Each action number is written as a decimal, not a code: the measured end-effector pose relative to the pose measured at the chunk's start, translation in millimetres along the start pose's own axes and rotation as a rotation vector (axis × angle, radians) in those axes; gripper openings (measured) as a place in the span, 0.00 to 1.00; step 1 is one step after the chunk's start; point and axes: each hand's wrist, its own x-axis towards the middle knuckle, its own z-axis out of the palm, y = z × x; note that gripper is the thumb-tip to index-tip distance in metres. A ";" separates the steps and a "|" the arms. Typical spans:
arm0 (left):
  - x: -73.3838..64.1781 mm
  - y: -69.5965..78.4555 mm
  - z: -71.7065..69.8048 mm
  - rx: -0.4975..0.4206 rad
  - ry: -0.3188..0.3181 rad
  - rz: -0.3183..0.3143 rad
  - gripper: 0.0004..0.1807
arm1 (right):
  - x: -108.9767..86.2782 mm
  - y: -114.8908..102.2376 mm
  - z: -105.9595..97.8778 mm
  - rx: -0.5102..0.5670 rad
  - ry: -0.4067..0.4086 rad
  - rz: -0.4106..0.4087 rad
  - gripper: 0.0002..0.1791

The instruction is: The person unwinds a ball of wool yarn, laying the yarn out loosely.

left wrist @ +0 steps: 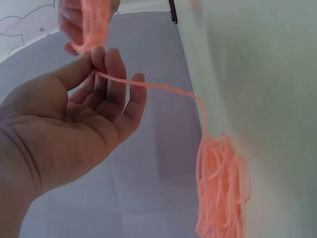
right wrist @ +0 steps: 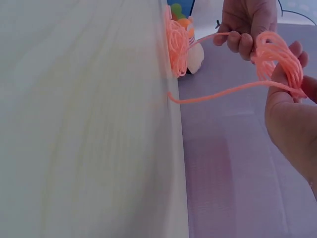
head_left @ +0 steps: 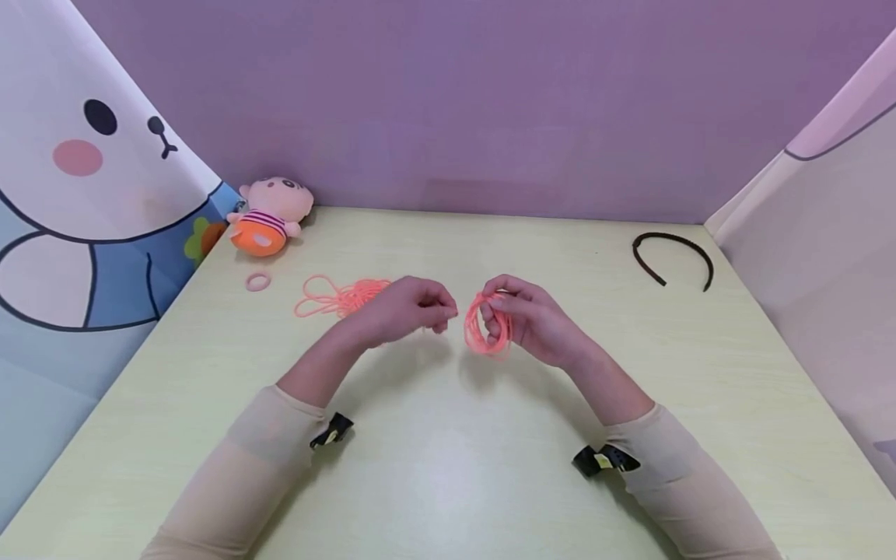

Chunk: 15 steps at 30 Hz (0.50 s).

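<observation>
Between thumb and index finger, my left hand point(head_left: 409, 311) pinches a strand of coral-pink cord point(left wrist: 163, 88). From there the strand runs down to a loose pile of the same cord point(head_left: 350, 297) on the table, partly behind that hand in the head view. My right hand point(head_left: 542, 323) holds a looped coil of the cord point(head_left: 476, 330), its fingers curled through and around the loops. In the right wrist view a free tail of cord point(right wrist: 218, 94) hangs from the coil toward the tabletop. Both hands are above the table, close together but apart.
A plush toy point(head_left: 269, 218) in orange and stripes sits at the back left corner. Before it lies a small pink ring point(head_left: 258, 281). A dark headband point(head_left: 673, 236) lies at the back right. Purple cloth point(head_left: 490, 109) hangs behind the table point(head_left: 448, 467).
</observation>
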 end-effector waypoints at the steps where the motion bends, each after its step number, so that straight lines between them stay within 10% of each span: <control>1: -0.7 0.8 -2.8 -0.009 0.031 -0.007 0.08 | 0.3 0.2 -0.2 -0.004 0.011 0.003 0.07; 15: -12.0 11.1 -23.8 -0.102 0.248 -0.013 0.07 | 4.3 2.8 -1.6 -0.025 0.214 0.038 0.08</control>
